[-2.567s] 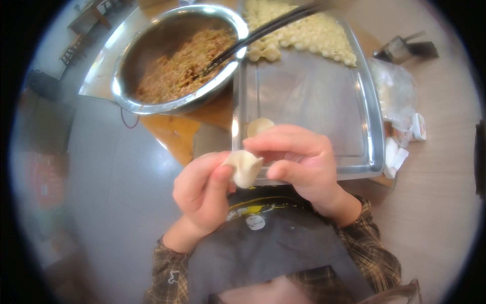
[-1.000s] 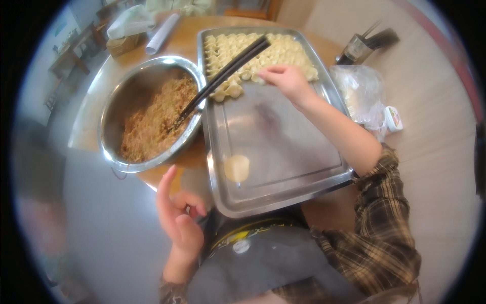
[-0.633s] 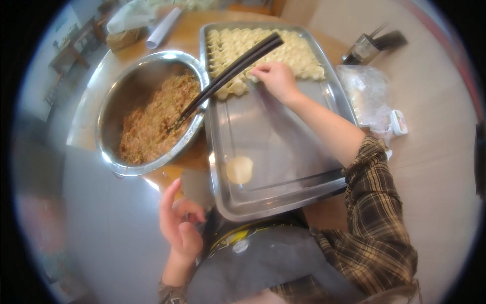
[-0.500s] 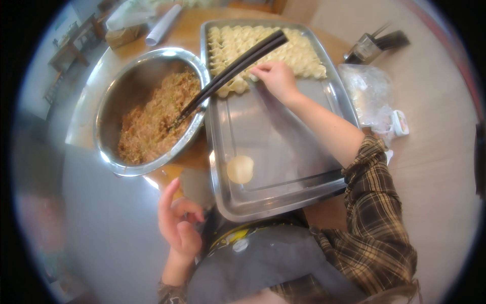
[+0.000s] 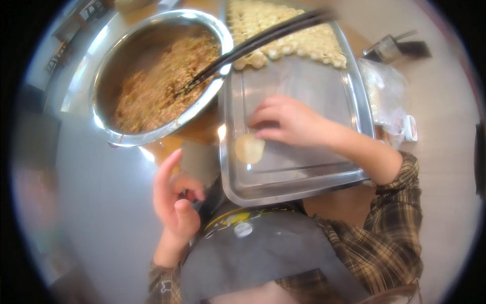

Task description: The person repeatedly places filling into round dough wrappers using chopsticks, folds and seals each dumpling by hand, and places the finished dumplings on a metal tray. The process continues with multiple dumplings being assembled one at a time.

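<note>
A single round, pale dumpling wrapper (image 5: 248, 149) lies flat near the front left of the metal tray (image 5: 298, 188). Just above it hovers my right hand (image 5: 291, 121), thumb and fingers apart, with nothing seen between them; whether the thumb touches the wrapper's edge I cannot tell. My left hand (image 5: 174, 197) hangs in the air left of the tray's near corner, empty, forefinger stretched and the other fingers loosely bent. Rows of folded dumplings (image 5: 288, 38) fill the far end of the tray. Left of the tray stands a steel bowl (image 5: 104, 88) of minced filling (image 5: 157, 86).
Dark chopsticks (image 5: 258, 43) stick up from the filling and reach across the tray's far left part. To the tray's right lie a clear plastic bag (image 5: 382, 96) and a small white container (image 5: 410, 127). Farther back, a metal holder (image 5: 382, 50) has dark utensils in it.
My right hand has left the dumpling rows and come back toward me, over to the wrapper. The left hand stays nearly as it was. The view has shifted, so bowl and tray appear higher.
</note>
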The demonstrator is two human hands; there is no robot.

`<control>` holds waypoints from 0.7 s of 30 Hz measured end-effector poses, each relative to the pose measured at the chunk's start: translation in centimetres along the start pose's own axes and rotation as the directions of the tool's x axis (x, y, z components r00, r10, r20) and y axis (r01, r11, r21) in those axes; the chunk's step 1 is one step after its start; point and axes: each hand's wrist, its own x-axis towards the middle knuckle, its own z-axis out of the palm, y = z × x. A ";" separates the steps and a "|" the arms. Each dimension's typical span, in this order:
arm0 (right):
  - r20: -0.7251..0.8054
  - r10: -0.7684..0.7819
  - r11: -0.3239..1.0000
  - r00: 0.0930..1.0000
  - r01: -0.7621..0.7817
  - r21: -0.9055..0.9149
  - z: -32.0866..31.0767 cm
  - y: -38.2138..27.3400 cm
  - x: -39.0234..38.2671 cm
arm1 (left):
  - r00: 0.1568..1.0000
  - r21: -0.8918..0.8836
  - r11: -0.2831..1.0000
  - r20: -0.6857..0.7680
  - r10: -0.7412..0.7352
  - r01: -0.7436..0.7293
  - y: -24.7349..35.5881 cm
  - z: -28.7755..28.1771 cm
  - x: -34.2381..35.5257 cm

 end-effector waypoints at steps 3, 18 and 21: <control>-0.026 0.045 0.999 0.999 -0.046 -0.027 1.3 -1.2 -0.3 | 1.000 0.010 1.000 0.016 0.014 -0.014 0.1 -0.1 -0.3; -0.007 -0.037 0.999 0.999 0.037 0.029 0.7 -4.4 -0.2 | 0.933 0.397 0.850 0.240 0.269 -0.347 1.3 1.8 2.0; 0.032 -0.164 0.986 0.986 0.163 0.031 -2.1 -9.2 0.0 | 0.947 0.266 0.946 0.304 0.101 -0.186 1.6 2.6 1.5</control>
